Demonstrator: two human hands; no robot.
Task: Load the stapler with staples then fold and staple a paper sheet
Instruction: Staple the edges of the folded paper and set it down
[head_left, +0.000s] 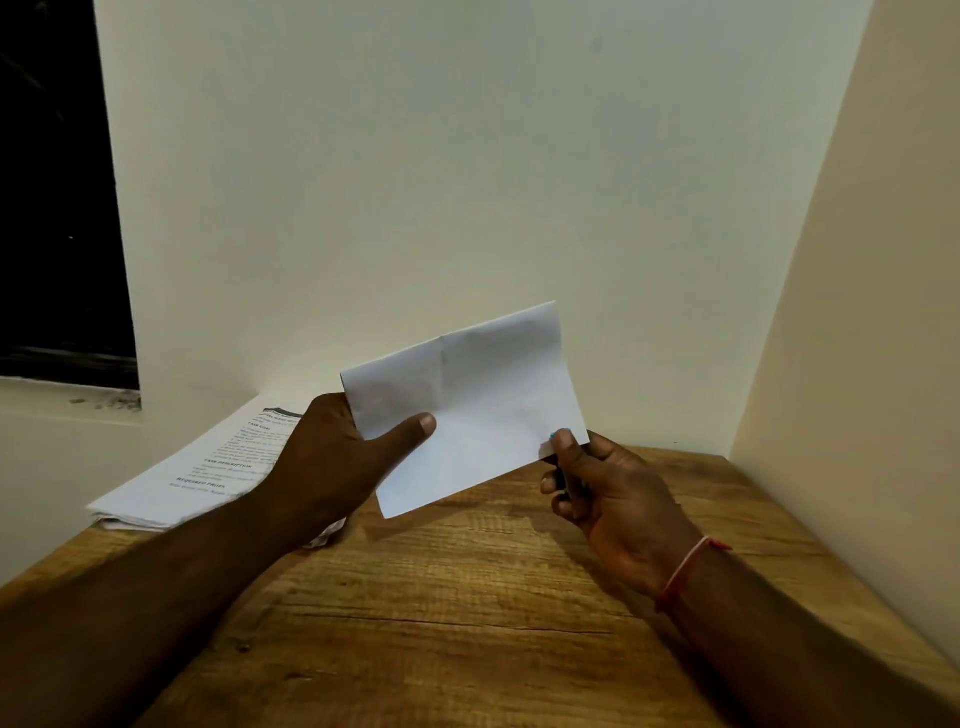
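From the head view, I have the paper sheet (483, 405) up off the bench (467, 597), in the air between my two hands and tilted so its right end sits farther and higher; it is already folded, with a crease showing across its middle, so I judge the folding done and the stapling to be the step in hand. My left hand (332, 457) grips the sheet's left end, thumb laid across the near face and the other fingers hidden behind it. My right hand (613, 493) is at the sheet's near right corner, its fingers (558, 506) curled round a small dark thing with a blue tip at the paper's edge; I take this to be the stapler (562, 432), though most of it is hidden in my palm, and I cannot tell whether the corner sits in its mouth or merely against it. Whether it holds staples I cannot see. The next move calls for seating the corner fully in the stapler, holding the layers flush with my left hand, then a firm squeeze; a stack of printed papers (208, 467) lies on the bench at far left.
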